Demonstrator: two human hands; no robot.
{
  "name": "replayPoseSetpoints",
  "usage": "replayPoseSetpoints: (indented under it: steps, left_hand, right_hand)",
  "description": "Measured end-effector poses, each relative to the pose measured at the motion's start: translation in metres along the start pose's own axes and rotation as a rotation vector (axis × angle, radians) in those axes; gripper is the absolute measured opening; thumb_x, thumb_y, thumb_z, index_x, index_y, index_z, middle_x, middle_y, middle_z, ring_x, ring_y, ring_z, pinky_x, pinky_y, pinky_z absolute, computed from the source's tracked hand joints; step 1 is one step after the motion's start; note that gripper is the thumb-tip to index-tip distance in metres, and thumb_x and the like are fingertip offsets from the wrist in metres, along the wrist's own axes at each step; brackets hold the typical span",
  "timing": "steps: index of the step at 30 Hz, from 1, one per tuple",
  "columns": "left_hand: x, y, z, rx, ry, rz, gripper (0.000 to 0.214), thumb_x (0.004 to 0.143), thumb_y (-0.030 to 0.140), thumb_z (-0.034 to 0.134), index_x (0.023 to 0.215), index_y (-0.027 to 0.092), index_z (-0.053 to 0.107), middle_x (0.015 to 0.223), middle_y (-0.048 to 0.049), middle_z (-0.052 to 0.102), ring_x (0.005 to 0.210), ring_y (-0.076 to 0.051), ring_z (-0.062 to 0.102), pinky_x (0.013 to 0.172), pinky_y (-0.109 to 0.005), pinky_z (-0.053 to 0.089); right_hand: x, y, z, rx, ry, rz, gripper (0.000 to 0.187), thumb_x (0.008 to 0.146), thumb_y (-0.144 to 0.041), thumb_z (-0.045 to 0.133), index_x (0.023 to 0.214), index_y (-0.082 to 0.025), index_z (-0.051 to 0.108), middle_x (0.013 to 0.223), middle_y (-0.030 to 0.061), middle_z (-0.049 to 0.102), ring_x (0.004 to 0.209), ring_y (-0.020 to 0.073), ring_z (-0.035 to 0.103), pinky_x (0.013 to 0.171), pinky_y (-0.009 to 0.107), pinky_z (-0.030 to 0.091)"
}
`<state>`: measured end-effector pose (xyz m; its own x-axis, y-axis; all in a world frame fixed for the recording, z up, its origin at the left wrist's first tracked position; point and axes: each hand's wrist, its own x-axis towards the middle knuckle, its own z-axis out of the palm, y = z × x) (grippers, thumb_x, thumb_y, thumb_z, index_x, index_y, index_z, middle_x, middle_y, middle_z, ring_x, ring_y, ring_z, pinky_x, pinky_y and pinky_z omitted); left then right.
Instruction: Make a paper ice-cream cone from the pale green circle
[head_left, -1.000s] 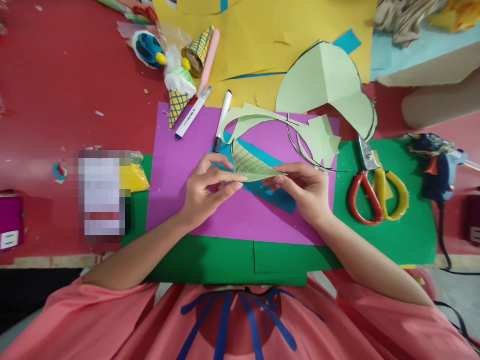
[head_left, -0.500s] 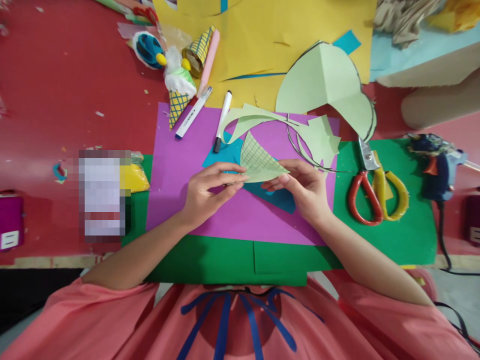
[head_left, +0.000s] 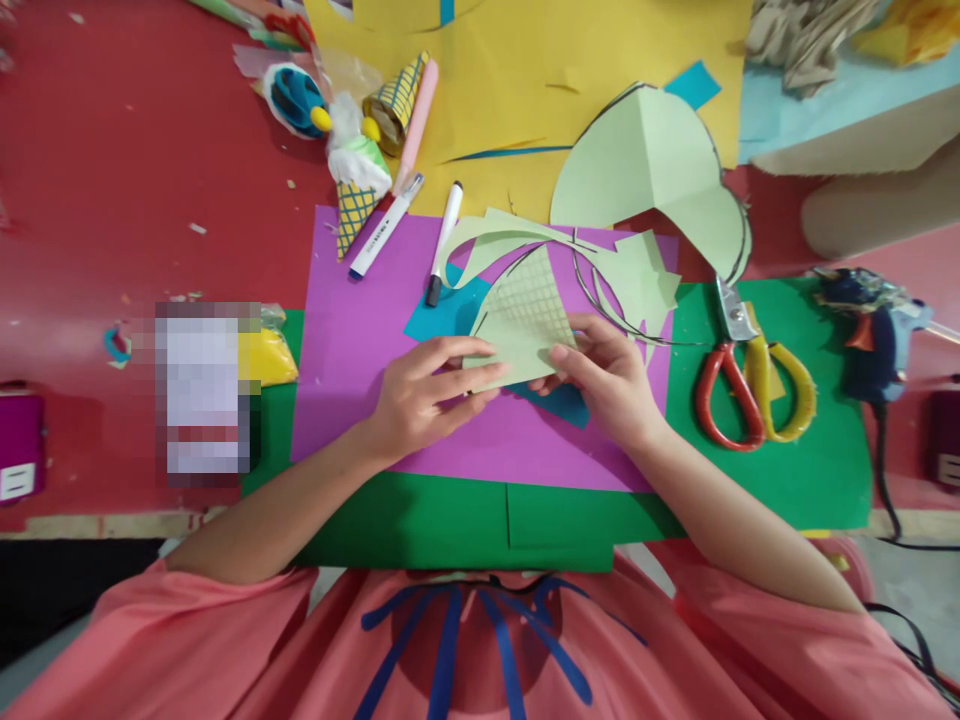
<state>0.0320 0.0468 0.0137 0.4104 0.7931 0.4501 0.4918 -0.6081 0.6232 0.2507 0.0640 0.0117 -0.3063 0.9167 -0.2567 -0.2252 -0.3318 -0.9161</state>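
A light green paper piece [head_left: 525, 315] with a drawn crisscross grid is held over the purple sheet [head_left: 337, 400]. My right hand [head_left: 611, 385] pinches its right edge, thumb on top and fingers beneath. At the lower left edge, my left hand [head_left: 427, 395] grips the same paper, its fingers lying over the corner. Blue paper [head_left: 450, 310] lies partly hidden beneath. Just beyond my hands are curled green paper offcuts [head_left: 637, 275] and a white marker with a dark cap [head_left: 446, 245].
Red-and-yellow-handled scissors [head_left: 739, 370] and a blue glue gun [head_left: 889, 345] lie to the right. A large green paper cutout [head_left: 645, 160] rests beyond. Small decorated cones [head_left: 356, 205], another marker [head_left: 386, 225] and a pink stick [head_left: 416, 125] sit at the upper left.
The grid-marked paper has turned and unfolded from a narrow triangle into a wider, flatter shape. My left fingers have shifted slightly right and down along its lower edge.
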Motion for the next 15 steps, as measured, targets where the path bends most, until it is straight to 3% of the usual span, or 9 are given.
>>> replayPoseSetpoints:
  steps: [3, 6, 8, 11, 15]
  left_hand:
    - [-0.001, -0.004, 0.002, -0.097, 0.109, -0.059, 0.041, 0.081, 0.048, 0.063, 0.116, 0.027, 0.063, 0.108, -0.0049, 0.059, 0.071, -0.011, 0.058, 0.065, -0.027, 0.054]
    - [-0.001, -0.008, 0.004, -0.197, 0.268, -0.213, 0.055, 0.075, 0.046, 0.070, 0.125, 0.032, 0.053, 0.120, -0.0051, 0.052, 0.077, -0.011, 0.059, 0.070, -0.028, 0.054]
    - [0.001, -0.008, 0.004, -0.292, 0.192, -0.294, 0.055, 0.077, 0.042, 0.070, 0.127, 0.031, 0.051, 0.121, -0.0055, 0.057, 0.087, -0.014, 0.063, 0.073, -0.027, 0.054]
    - [0.002, -0.003, 0.003, -0.328, -0.001, -0.340, 0.034, 0.084, 0.034, 0.064, 0.118, 0.025, 0.062, 0.103, -0.0034, 0.072, 0.085, -0.014, 0.068, 0.072, -0.023, 0.055]
    - [0.000, 0.002, 0.002, -0.166, 0.039, -0.230, 0.020, 0.084, 0.025, 0.064, 0.102, 0.025, 0.072, 0.085, 0.0015, 0.076, 0.060, -0.009, 0.067, 0.053, -0.016, 0.051]
  right_hand:
    - [-0.003, -0.002, 0.000, -0.163, 0.053, -0.102, 0.008, 0.083, -0.025, 0.066, 0.090, -0.022, 0.067, 0.066, -0.0040, 0.064, 0.050, 0.0078, 0.059, 0.049, 0.021, 0.051]
    - [-0.004, -0.002, 0.000, -0.336, 0.053, -0.182, 0.009, 0.084, -0.024, 0.064, 0.091, -0.022, 0.071, 0.070, -0.0022, 0.065, 0.054, 0.0078, 0.056, 0.050, 0.021, 0.047]
    - [-0.005, -0.003, 0.000, -0.456, -0.029, -0.217, 0.013, 0.086, -0.022, 0.061, 0.094, -0.021, 0.072, 0.080, 0.0008, 0.069, 0.063, 0.0100, 0.060, 0.056, 0.023, 0.048]
    - [-0.004, -0.003, -0.001, -0.560, -0.173, -0.248, 0.021, 0.088, -0.018, 0.055, 0.100, -0.020, 0.072, 0.091, 0.0033, 0.071, 0.076, 0.0125, 0.063, 0.065, 0.025, 0.049]
    - [-0.004, -0.004, -0.001, -0.467, -0.152, -0.175, 0.021, 0.088, -0.020, 0.055, 0.103, -0.019, 0.071, 0.093, 0.0032, 0.071, 0.068, 0.0102, 0.060, 0.058, 0.022, 0.048]
